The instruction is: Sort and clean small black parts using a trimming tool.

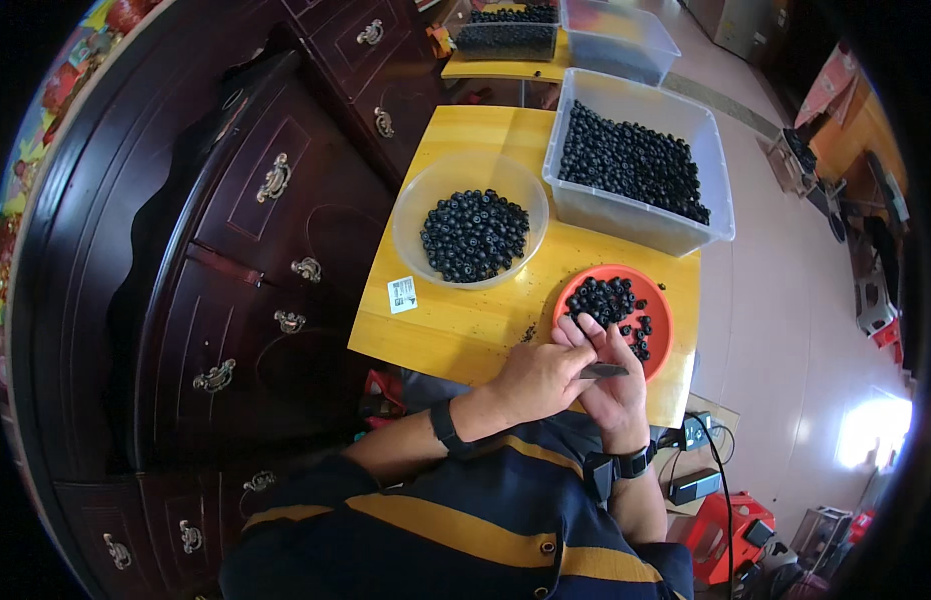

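Observation:
Over the near edge of the yellow table, my left hand (545,378) is closed on a thin dark blade (603,370), which looks like a small knife. The blade lies across the palm of my right hand (617,385), which is turned up with its fingers bent inward. Whatever those fingers pinch is too small and covered to make out. Just beyond my hands, an orange-red plastic dish (661,325) holds small black ring-like parts (600,298), scattered thinly toward its right side. My right fingertips overlap the dish's near part.
A translucent round bowl (410,205) of black parts stands left on the yellow table (465,340), beside a white label (402,294). Behind the dish is a large clear bin (625,222) of them. Farther bins, a dark wooden cabinet (255,200) at left, and cables (723,470) at right surround this.

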Action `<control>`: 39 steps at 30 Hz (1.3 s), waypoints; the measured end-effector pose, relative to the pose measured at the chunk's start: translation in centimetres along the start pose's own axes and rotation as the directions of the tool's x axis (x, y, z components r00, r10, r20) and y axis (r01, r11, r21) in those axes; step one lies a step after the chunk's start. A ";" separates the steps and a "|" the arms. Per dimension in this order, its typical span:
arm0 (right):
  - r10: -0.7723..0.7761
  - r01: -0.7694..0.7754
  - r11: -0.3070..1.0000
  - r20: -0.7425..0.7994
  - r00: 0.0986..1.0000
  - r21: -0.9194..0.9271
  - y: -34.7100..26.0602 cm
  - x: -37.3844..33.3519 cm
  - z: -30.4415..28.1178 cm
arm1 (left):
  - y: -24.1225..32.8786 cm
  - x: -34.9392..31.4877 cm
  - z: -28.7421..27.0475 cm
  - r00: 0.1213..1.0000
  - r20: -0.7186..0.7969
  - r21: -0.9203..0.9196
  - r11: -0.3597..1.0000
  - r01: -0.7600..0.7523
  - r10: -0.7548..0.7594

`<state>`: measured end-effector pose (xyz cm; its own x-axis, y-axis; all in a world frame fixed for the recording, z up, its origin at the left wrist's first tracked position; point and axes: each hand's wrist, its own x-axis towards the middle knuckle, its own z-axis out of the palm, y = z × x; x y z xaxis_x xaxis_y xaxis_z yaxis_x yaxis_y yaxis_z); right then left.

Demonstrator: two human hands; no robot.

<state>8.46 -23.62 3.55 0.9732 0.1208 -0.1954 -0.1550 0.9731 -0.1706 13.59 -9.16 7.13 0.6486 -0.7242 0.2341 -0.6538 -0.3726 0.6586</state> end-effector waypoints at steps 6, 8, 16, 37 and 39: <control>-0.021 0.020 0.998 -0.017 1.000 -0.061 0.2 -0.1 0.7 | -0.5 0.3 0.0 0.998 -0.056 0.030 0.999 -0.018 0.020; -0.039 0.039 0.991 0.007 0.999 -0.131 0.1 -0.1 0.5 | -0.6 0.7 -0.6 0.994 -0.109 -0.027 1.000 0.004 -0.007; -0.058 0.070 0.955 0.049 0.997 -0.287 0.0 -0.7 0.3 | -0.1 0.9 -2.0 0.977 -0.196 -0.186 0.982 0.041 -0.078; -0.230 0.173 0.854 -0.057 0.972 -0.491 0.1 -1.2 0.5 | -0.6 0.3 -1.2 0.958 -0.279 -0.232 0.963 -0.137 0.069; -0.213 0.183 0.876 -0.018 0.977 -0.447 0.0 -1.2 0.2 | -0.7 0.3 -1.1 0.956 -0.285 -0.261 0.955 -0.141 0.063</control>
<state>7.34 -23.70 4.01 0.9808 -0.0926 -0.1716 -0.0338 0.7862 -0.6171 14.73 -8.50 7.51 0.6900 -0.5509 0.4696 -0.6143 -0.1025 0.7824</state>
